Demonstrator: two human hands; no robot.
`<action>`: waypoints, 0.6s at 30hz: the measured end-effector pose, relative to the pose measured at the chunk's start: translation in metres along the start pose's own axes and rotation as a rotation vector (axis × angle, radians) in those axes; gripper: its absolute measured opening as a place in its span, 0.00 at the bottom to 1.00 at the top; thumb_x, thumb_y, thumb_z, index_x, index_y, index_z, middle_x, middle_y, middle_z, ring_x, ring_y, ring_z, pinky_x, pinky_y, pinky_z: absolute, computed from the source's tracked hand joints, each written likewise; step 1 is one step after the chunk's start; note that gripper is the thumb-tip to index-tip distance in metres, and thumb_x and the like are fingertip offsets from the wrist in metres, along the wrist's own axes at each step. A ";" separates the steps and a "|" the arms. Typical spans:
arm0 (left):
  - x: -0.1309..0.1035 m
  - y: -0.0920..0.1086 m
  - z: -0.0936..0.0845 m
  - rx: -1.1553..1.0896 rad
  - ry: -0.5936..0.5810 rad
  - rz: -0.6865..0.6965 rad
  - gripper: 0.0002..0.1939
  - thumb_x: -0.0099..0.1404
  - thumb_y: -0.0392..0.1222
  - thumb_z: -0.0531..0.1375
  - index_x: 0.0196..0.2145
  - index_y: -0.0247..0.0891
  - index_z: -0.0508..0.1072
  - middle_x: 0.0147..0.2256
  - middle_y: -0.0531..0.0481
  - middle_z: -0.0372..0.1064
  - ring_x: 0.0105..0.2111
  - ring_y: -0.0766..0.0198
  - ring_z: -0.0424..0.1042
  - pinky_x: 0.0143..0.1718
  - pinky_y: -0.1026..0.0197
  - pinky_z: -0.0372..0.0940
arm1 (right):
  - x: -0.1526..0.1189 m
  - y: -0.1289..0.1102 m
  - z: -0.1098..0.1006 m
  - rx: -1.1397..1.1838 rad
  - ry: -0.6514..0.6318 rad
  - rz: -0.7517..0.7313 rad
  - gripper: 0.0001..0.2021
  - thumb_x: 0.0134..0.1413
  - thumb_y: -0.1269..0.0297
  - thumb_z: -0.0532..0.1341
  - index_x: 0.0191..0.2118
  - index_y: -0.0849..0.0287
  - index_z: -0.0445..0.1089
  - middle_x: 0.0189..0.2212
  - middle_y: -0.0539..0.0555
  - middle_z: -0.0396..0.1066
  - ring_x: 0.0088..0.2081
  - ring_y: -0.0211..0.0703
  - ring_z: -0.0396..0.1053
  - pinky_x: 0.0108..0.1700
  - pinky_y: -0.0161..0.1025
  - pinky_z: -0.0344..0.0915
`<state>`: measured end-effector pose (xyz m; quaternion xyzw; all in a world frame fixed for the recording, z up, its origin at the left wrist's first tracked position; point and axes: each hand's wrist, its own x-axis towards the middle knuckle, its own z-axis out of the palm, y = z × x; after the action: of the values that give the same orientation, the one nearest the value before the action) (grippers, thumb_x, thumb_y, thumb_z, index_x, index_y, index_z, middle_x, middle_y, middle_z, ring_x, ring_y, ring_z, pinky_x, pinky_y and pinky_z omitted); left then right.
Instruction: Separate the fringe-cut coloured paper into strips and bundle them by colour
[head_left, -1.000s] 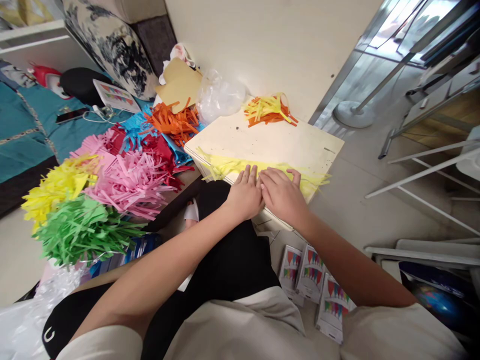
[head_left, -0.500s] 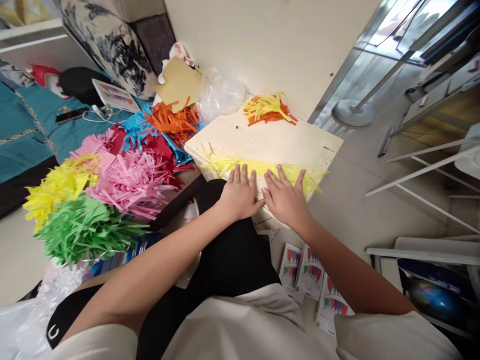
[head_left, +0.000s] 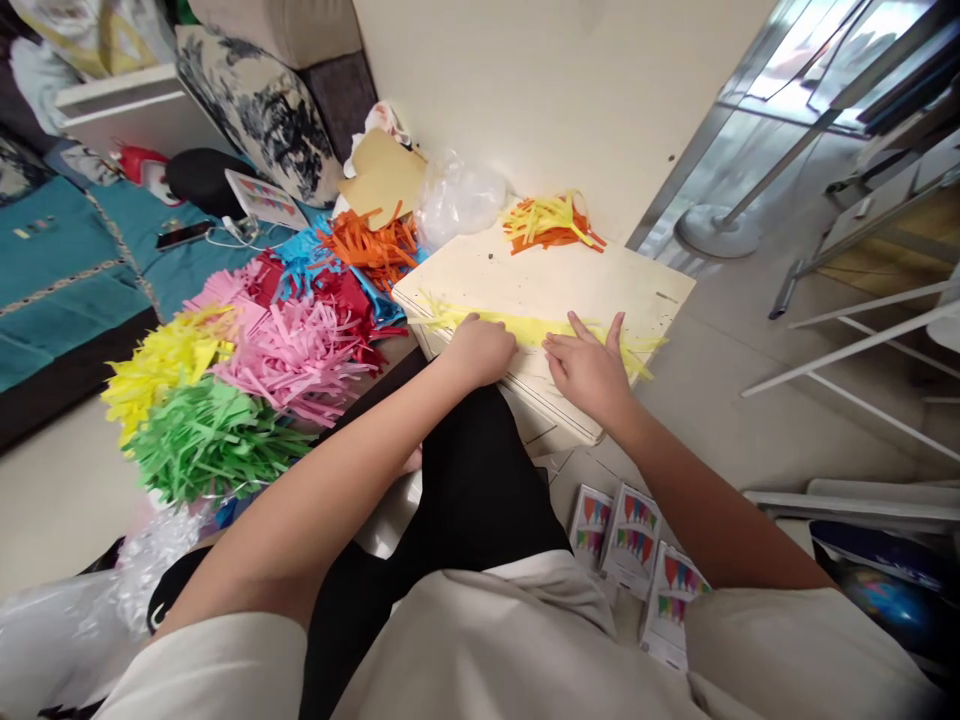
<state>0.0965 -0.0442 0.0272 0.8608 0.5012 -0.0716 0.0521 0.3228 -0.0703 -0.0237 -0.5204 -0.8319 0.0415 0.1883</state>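
A strip of yellow paper (head_left: 529,326) with fringed ends lies across the cream board (head_left: 585,280). My left hand (head_left: 480,350) rests at the paper's near edge on its left half, fingers curled in; what they hold, if anything, is hidden. Farther right, my right hand (head_left: 592,368) touches the paper with its fingers apart, thumb and fingers spread. A bundle of yellow and orange fringed strips (head_left: 553,222) sits at the board's far edge.
Left of the board are piled pink (head_left: 292,350), green (head_left: 217,435), yellow (head_left: 169,365) and orange (head_left: 375,245) fringed tassels. A clear plastic bag (head_left: 459,195) stands behind the board. Printed packets (head_left: 631,535) lie below on the floor, and a white rack (head_left: 862,400) is at right.
My left hand has gone from lying flat with fingers stretched to curled. My right hand has turned slightly, fingers still spread. The whole view has shifted, moving the scene a little to the right.
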 end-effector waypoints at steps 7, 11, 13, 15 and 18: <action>0.011 -0.023 0.019 -0.054 0.337 0.061 0.18 0.83 0.36 0.58 0.48 0.38 0.91 0.64 0.31 0.82 0.66 0.37 0.73 0.61 0.35 0.62 | 0.013 0.009 0.009 0.044 0.019 -0.002 0.21 0.75 0.69 0.55 0.52 0.54 0.88 0.53 0.63 0.88 0.79 0.72 0.71 0.84 0.94 0.32; 0.014 -0.025 0.029 -0.117 0.310 0.185 0.18 0.85 0.38 0.57 0.50 0.41 0.90 0.60 0.36 0.83 0.66 0.42 0.72 0.61 0.39 0.61 | 0.018 0.016 0.006 0.044 -0.002 -0.025 0.20 0.78 0.67 0.56 0.51 0.50 0.89 0.50 0.61 0.87 0.76 0.70 0.72 0.85 0.92 0.33; 0.016 -0.024 0.028 -0.140 0.265 0.189 0.16 0.85 0.40 0.59 0.48 0.40 0.90 0.55 0.36 0.84 0.62 0.43 0.74 0.59 0.41 0.61 | 0.022 0.022 0.001 0.048 -0.039 -0.052 0.19 0.77 0.66 0.58 0.51 0.48 0.90 0.49 0.59 0.87 0.74 0.69 0.74 0.85 0.91 0.34; 0.017 -0.022 0.025 -0.154 0.254 0.176 0.14 0.84 0.43 0.62 0.48 0.39 0.89 0.54 0.35 0.84 0.61 0.42 0.75 0.58 0.41 0.61 | 0.026 0.028 -0.004 0.058 -0.084 -0.093 0.18 0.76 0.65 0.59 0.52 0.48 0.90 0.50 0.59 0.87 0.74 0.68 0.74 0.86 0.90 0.36; 0.016 -0.020 0.024 -0.149 0.263 0.155 0.14 0.83 0.40 0.61 0.50 0.38 0.88 0.52 0.34 0.83 0.59 0.42 0.77 0.57 0.42 0.61 | 0.028 0.034 -0.007 0.059 -0.113 -0.127 0.19 0.76 0.66 0.59 0.53 0.48 0.90 0.53 0.59 0.87 0.73 0.66 0.74 0.87 0.86 0.37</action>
<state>0.0853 -0.0240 0.0007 0.8927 0.4396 0.0833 0.0549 0.3434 -0.0308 -0.0185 -0.4577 -0.8709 0.0834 0.1585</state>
